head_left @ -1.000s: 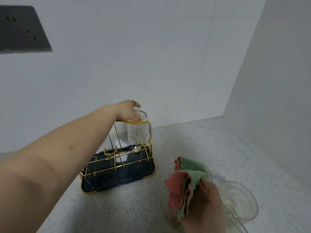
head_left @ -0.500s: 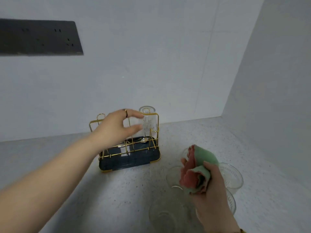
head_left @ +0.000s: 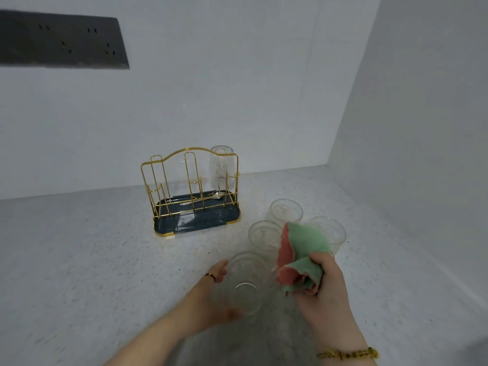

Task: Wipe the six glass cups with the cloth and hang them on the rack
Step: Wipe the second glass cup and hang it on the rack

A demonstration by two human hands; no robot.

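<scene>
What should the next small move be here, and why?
Probably lift the nearest cup toward the cloth and start wiping: the left hand wraps it, the right hand holds the cloth bunched beside it, and the rack holds just one hung cup.

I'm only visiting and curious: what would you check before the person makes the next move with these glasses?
1. Left hand grips the nearest cup: ok.
2. Right hand holds the cloth: ok.
3. Cloth inside that cup for wiping: not ok, it is bunched up beside the cup.
4. Rack has free prongs: ok, only the hung cup sits at its right end.
5. All six cups accounted for: cannot tell, five show.
</scene>
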